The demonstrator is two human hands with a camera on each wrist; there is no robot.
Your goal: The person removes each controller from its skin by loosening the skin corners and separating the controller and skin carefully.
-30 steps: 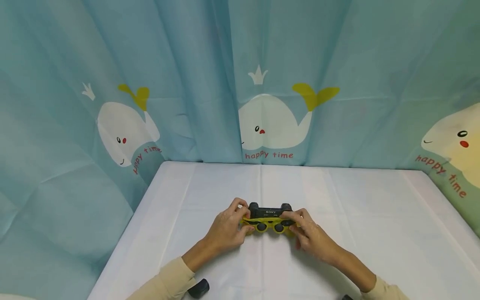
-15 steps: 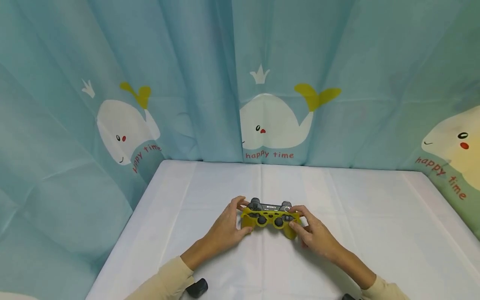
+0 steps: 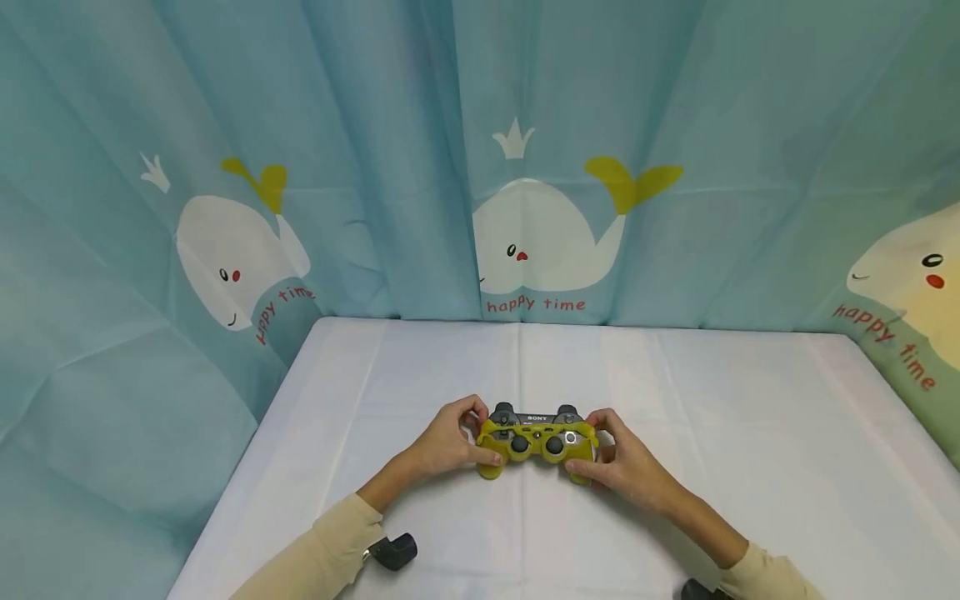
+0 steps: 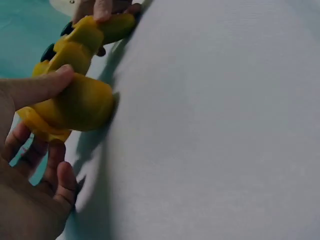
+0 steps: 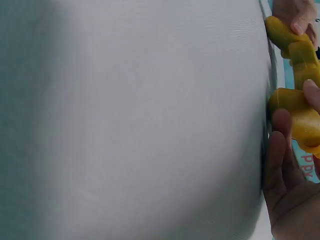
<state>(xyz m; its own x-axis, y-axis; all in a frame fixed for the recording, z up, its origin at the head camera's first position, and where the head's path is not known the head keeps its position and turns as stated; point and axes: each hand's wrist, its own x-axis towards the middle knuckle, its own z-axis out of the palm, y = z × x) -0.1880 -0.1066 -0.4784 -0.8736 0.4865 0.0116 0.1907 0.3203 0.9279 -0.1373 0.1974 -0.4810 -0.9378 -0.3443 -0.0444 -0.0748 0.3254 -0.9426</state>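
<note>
A dark grey Sony game controller (image 3: 537, 419) is held above the middle of the table, its face toward the head camera. A yellow soft cover (image 3: 584, 451) wraps its face and both handles, while the grey shoulder edge shows above it. My left hand (image 3: 450, 440) grips the left end, thumb on the front of the handle and fingers behind. At the other end my right hand (image 3: 624, 463) holds the right handle, its thumb pressed on the yellow front. In the left wrist view the rounded cover end (image 4: 85, 102) sits under the left thumb.
A white cloth (image 3: 735, 433) covers the table. Blue-green curtains (image 3: 390, 167) printed with whales hang behind and at the left side. Dark wrist devices (image 3: 395, 551) stick out by the sleeves.
Both thumbs have moved down onto the handles, and the fingers have left the controller's face. More of the yellow cover's front shows than a second ago; the controller is tilted more toward the head camera.
</note>
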